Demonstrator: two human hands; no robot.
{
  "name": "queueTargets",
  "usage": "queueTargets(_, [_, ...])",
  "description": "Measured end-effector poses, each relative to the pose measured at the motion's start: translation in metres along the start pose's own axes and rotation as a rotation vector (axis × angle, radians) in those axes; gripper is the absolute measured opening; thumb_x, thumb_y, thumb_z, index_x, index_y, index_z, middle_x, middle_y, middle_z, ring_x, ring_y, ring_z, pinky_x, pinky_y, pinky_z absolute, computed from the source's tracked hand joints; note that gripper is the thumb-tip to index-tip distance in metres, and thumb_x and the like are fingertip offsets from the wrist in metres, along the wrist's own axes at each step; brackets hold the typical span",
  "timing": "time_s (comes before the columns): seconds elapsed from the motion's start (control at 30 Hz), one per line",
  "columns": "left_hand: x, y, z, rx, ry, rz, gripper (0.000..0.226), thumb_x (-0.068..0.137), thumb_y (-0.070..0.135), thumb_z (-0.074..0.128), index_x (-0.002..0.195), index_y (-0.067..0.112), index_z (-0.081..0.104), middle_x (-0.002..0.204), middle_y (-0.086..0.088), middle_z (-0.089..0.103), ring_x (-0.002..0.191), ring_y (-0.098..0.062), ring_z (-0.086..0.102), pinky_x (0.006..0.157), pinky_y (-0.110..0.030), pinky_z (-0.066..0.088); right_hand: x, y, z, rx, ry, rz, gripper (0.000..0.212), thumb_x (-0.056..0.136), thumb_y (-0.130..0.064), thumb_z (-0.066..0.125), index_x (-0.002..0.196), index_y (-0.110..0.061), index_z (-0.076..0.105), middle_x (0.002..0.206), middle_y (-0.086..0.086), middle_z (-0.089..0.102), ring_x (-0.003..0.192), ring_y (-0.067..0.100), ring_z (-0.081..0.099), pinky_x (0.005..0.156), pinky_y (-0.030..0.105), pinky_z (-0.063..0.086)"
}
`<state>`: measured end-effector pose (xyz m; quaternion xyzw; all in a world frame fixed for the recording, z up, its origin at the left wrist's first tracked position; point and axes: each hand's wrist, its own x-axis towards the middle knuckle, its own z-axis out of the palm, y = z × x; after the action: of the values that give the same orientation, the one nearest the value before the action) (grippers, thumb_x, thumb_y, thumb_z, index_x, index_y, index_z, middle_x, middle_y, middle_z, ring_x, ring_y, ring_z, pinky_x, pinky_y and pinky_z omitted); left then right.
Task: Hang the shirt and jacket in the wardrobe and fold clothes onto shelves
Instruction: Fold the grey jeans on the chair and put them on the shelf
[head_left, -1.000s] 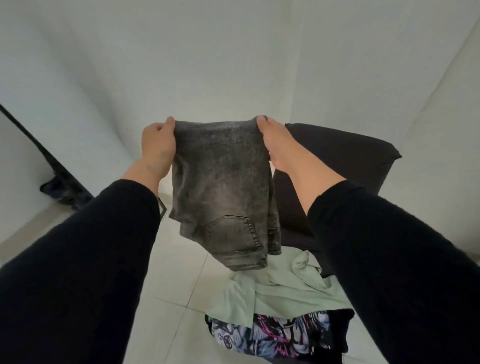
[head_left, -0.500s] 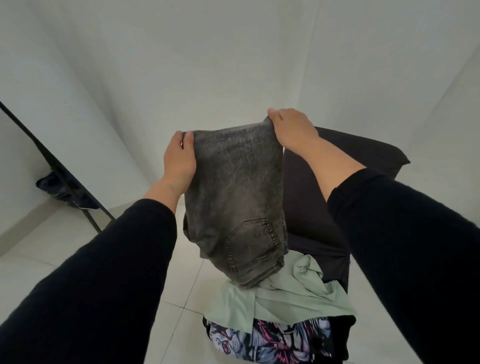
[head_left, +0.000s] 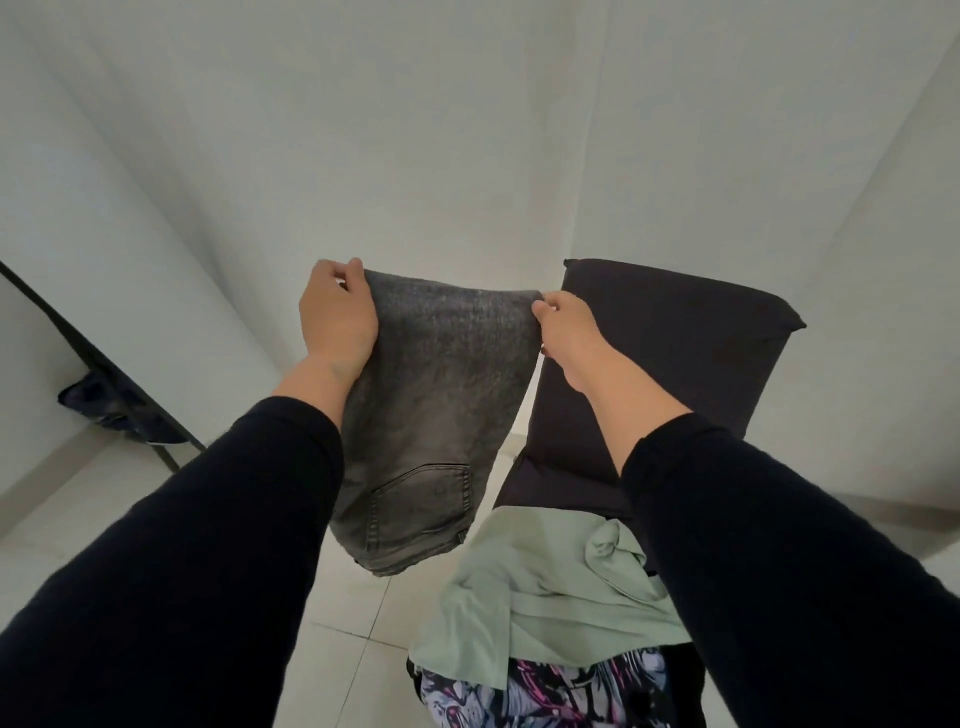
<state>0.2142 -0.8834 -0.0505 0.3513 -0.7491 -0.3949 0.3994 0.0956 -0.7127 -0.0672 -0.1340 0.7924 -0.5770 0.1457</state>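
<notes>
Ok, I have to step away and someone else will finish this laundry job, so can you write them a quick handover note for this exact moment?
Left hand and right hand each grip a top corner of the folded dark grey washed denim jeans, held up in the air, back pocket at the bottom.
The crumpled pale green garment lies on the black padded chair, over a black, white and pink patterned fabric.
Done: jeans folded once at least.
Left: finish the fold and shelve the jeans, then deal with the chair pile. No wardrobe or shelves are in view.
</notes>
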Motion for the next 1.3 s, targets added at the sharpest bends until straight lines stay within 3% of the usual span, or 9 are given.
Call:
queueTargets(0.13, [0.01,-0.004,-0.015,-0.054,-0.083,0.01,0.017,0.1,0.029,0.039,0.114,0.02,0.039,0.074,0.006,0.047,0.066,-0.008,0.047,0.066,-0.026,0.037,-0.002,-0.017,0.006,0.184,-0.151,0.146,0.034,0.096,-0.018,0.047,0.129,-0.019,0.045,0.116,0.004,0.055,0.092,0.016,0.052,0.076,0.03,0.042])
queueTargets(0.27, [0.014,-0.006,-0.019,-0.015,-0.219,-0.001,0.028,0.101,0.03,0.039,0.122,0.018,0.051,0.114,0.003,0.056,0.101,-0.014,0.052,0.084,-0.021,0.037,-0.004,-0.03,0.001,0.253,-0.435,0.226,0.044,0.092,-0.017,0.059,0.135,-0.019,0.05,0.133,0.005,0.052,0.113,0.022,0.054,0.089,0.032,0.046])
queueTargets(0.4, [0.023,-0.007,-0.027,0.099,-0.582,-0.085,0.063,0.081,0.046,0.068,0.135,0.022,0.046,0.127,0.003,0.047,0.112,-0.015,0.047,0.091,-0.027,0.037,-0.005,-0.039,-0.004,-0.074,-0.496,0.114,0.056,0.083,-0.001,0.067,0.135,-0.017,0.052,0.136,-0.002,0.044,0.125,0.019,0.039,0.099,0.029,0.029])
queueTargets(0.47, [0.023,-0.005,-0.027,0.275,-0.719,-0.057,0.088,0.069,0.035,0.082,0.143,0.019,0.038,0.134,0.0,0.045,0.122,-0.019,0.046,0.099,-0.029,0.037,-0.005,-0.04,-0.005,-0.376,-0.416,0.024,0.066,0.078,0.001,0.072,0.138,-0.014,0.048,0.142,0.003,0.044,0.132,0.023,0.037,0.099,0.028,0.029])
queueTargets(0.53, [0.023,-0.001,-0.02,0.427,-0.713,0.036,0.09,0.065,0.025,0.086,0.141,0.012,0.04,0.136,-0.003,0.048,0.125,-0.023,0.047,0.101,-0.03,0.037,-0.002,-0.038,-0.007,-0.529,-0.305,-0.044,0.064,0.074,-0.001,0.077,0.133,-0.011,0.053,0.135,0.006,0.052,0.126,0.024,0.047,0.092,0.025,0.036])
queueTargets(0.63, [0.025,0.005,-0.009,0.454,-0.608,0.157,0.061,0.065,0.019,0.085,0.119,0.012,0.059,0.112,-0.004,0.06,0.104,-0.021,0.055,0.081,-0.027,0.041,0.005,-0.038,-0.011,-0.688,-0.114,-0.115,0.054,0.071,-0.015,0.082,0.121,-0.014,0.063,0.123,0.005,0.062,0.114,0.024,0.056,0.096,0.033,0.046])
queueTargets(0.7, [0.028,0.013,-0.002,0.464,-0.533,0.222,0.052,0.064,0.02,0.085,0.11,0.012,0.062,0.105,-0.003,0.061,0.092,-0.017,0.052,0.076,-0.027,0.04,0.01,-0.042,-0.016,-0.83,0.03,-0.171,0.046,0.072,-0.026,0.082,0.114,-0.019,0.065,0.119,0.002,0.063,0.114,0.025,0.056,0.099,0.041,0.044])
queueTargets(0.87, [0.023,0.045,0.015,0.454,-0.382,0.359,0.038,0.066,0.026,0.083,0.095,0.016,0.06,0.092,0.001,0.055,0.087,-0.017,0.048,0.071,-0.031,0.038,0.003,-0.054,-0.042,-0.97,0.324,-0.348,0.011,0.082,-0.029,0.071,0.088,-0.029,0.061,0.104,-0.002,0.065,0.108,0.024,0.053,0.085,0.035,0.034])
queueTargets(1.3, [-0.193,-0.036,0.023,0.561,-0.439,0.258,0.017,0.078,0.028,0.069,0.09,0.023,0.058,0.093,-0.001,0.064,0.092,-0.025,0.058,0.068,-0.033,0.043,-0.139,0.103,-0.083,-1.017,0.226,-0.162,0.018,0.084,-0.025,0.068,0.081,-0.036,0.054,0.084,-0.009,0.054,0.106,0.02,0.047,0.088,0.036,0.031])
